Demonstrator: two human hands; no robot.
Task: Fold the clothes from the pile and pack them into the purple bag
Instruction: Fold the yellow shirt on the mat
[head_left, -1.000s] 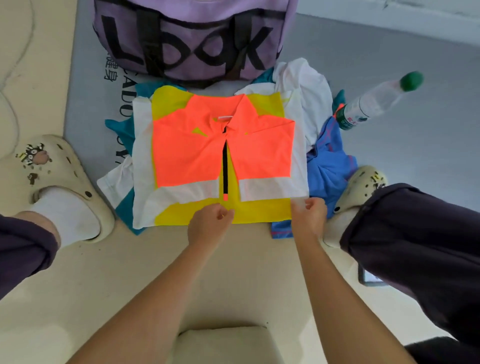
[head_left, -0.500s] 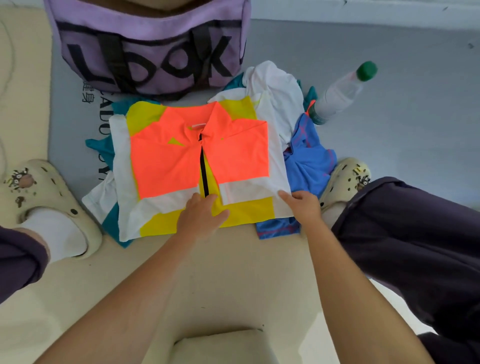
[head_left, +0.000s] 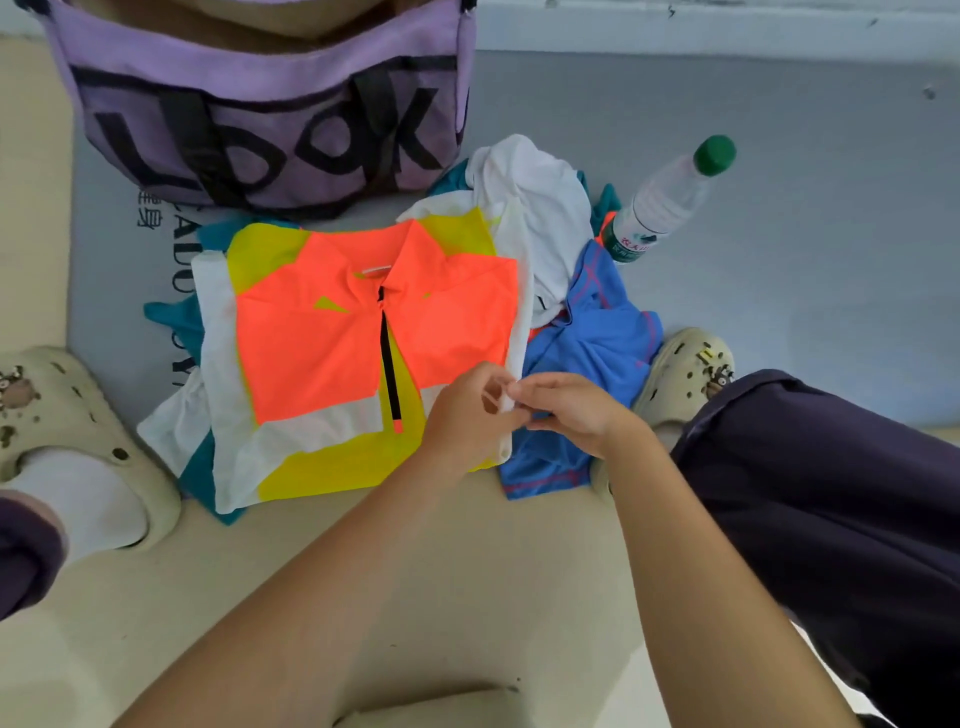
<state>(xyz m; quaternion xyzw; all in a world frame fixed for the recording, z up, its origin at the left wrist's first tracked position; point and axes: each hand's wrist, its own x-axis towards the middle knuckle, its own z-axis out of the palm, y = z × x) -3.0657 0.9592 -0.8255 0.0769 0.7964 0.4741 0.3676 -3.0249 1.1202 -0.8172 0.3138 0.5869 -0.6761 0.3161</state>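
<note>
Both hands (head_left: 470, 415) (head_left: 574, 410) pinch jacket (head_left: 311, 343) right edge.

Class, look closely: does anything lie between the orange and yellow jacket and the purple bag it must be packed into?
Nothing visible does. The jacket lies just in front of the purple bag, only bare grey mat between; both hands pinch its right edge.

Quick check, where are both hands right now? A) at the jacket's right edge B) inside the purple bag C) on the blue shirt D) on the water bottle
A: the left hand and right hand meet at the white right edge of the jacket, pinching it near the hem.
</note>
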